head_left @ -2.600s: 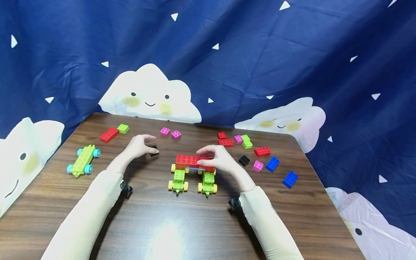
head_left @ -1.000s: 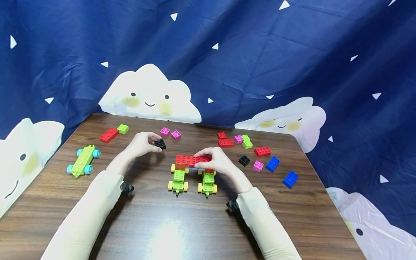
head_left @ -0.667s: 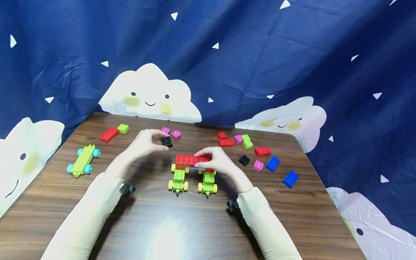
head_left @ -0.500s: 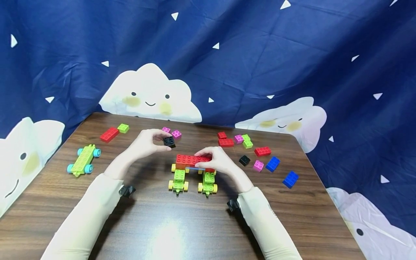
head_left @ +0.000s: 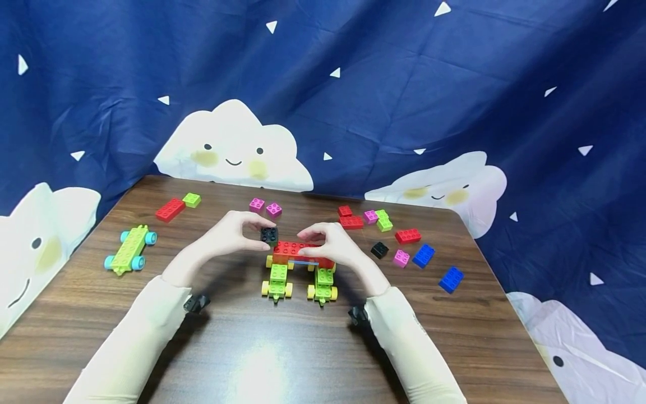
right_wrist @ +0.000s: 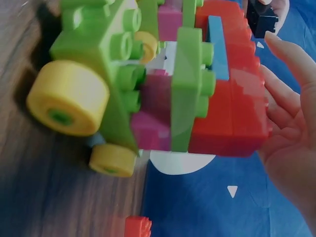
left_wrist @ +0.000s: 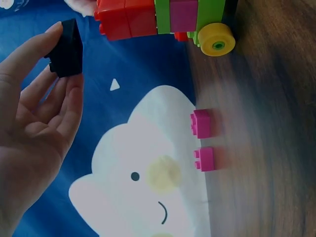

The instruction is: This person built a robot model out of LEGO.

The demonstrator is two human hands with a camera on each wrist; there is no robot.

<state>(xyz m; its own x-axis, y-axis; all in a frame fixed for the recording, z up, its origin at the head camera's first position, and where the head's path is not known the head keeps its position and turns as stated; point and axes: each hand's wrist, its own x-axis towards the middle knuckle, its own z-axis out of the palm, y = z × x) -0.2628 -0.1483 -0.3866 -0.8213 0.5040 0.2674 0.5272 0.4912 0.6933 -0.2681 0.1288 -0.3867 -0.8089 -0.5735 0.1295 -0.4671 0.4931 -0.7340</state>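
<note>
My left hand [head_left: 229, 233] pinches a black building brick [head_left: 270, 235] between thumb and fingers. In the head view the brick overlaps the left end of the red bricks [head_left: 290, 250] on top of a toy vehicle; in the left wrist view [left_wrist: 66, 49] a gap shows between them. Two green wheeled bases [head_left: 278, 280] with yellow wheels [right_wrist: 69, 98] carry the vehicle, with magenta bricks [right_wrist: 155, 111] and a blue piece [right_wrist: 217, 47] below the red top. My right hand [head_left: 335, 241] is over the right end of the red top, thumb and fingers loosely curved around the studs.
A green wheeled base [head_left: 129, 249] with blue wheels stands at the left. A red brick [head_left: 170, 209], green brick [head_left: 192, 200] and two pink bricks [head_left: 257, 204] lie at the back. Several loose bricks, including a black brick [head_left: 379, 249] and blue bricks [head_left: 451, 279], lie to the right.
My left hand has picked the black brick up off the table and carried it right to the vehicle's left end. My right hand has lifted slightly off the red bricks.
</note>
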